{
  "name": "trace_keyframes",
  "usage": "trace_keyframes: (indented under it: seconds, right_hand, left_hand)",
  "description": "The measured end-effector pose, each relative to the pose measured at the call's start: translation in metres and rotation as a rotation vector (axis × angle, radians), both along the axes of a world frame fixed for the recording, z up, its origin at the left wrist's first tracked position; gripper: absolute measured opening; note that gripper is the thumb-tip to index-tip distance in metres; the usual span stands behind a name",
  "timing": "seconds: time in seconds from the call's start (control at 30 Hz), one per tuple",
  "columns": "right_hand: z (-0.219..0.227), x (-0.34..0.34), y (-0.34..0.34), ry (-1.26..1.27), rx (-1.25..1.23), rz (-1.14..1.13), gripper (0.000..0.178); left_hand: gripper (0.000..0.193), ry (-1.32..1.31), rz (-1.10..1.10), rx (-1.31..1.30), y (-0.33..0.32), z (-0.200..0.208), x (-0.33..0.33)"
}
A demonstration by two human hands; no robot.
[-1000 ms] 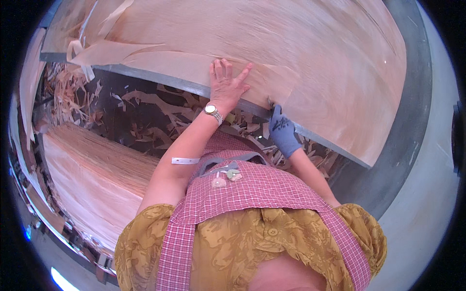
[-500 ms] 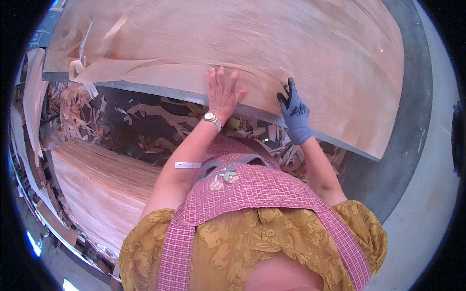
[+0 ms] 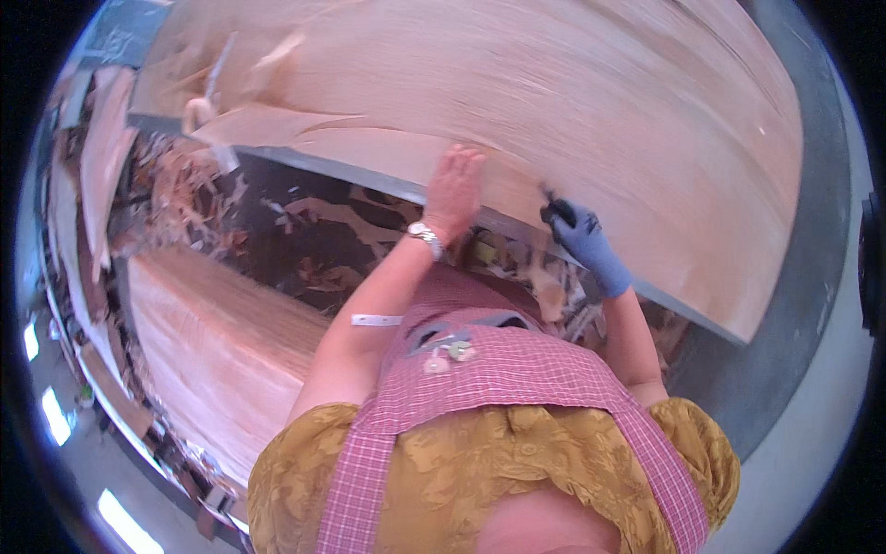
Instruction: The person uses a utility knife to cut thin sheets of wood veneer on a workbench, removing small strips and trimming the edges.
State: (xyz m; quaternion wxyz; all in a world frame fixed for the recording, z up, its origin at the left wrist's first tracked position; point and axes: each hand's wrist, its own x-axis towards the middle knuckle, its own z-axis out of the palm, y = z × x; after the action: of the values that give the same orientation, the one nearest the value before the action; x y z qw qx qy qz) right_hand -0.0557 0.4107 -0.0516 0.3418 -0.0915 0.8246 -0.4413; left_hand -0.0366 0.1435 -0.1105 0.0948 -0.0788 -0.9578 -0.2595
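A wide sheet of pale wood veneer [image 3: 591,111] lies on a flat stack with a grey front edge [image 3: 323,170]. Along that edge runs a loose strip of veneer [image 3: 388,146]. My bare left hand [image 3: 454,192], with a wristwatch [image 3: 425,236], rests flat on the strip, fingers extended and side by side. To its right my right hand [image 3: 589,242], in a blue glove with black fingers, is at the front edge with its fingers curled. A small dark blurred shape shows at its fingertips; I cannot tell whether it is a tool or a finger.
Veneer scraps [image 3: 189,189] litter the dark floor below the edge. A block-shaped stack of veneer [image 3: 217,342] stands at the lower left. A torn white strip [image 3: 221,152] hangs over the sheet's left front edge. Grey floor [image 3: 794,342] lies to the right.
The whole view has shifted, with the scene now farther right and lower. My left fingers have closed up side by side. My right hand has tilted leftward, its fingers curled lower at the edge.
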Motion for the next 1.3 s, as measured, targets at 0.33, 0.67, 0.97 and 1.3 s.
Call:
trace_keyframes:
  seconds: [0.33,0.67,0.97,1.3]
  right_hand:
    - [-0.043,-0.010,-0.095,-0.026,-0.194,-0.418,0.021]
    - [-0.074,-0.012,-0.084,0.068,-0.087,-0.404,0.020]
    - [-0.070,-0.009,-0.087,0.055,-0.143,-0.431,0.021]
    - [-0.050,-0.013,-0.093,-0.008,-0.159,-0.410,0.021]
  left_hand:
    - [0.057,-0.005,0.337,-0.547,-0.239,0.028,-0.032]
    - [0.012,0.083,0.310,-0.688,-0.359,0.054,-0.005]
    - [0.037,-0.976,1.408,-0.028,-0.353,-0.020,0.270]
    - [0.044,-0.015,0.423,-0.129,-0.190,0.022,0.089]
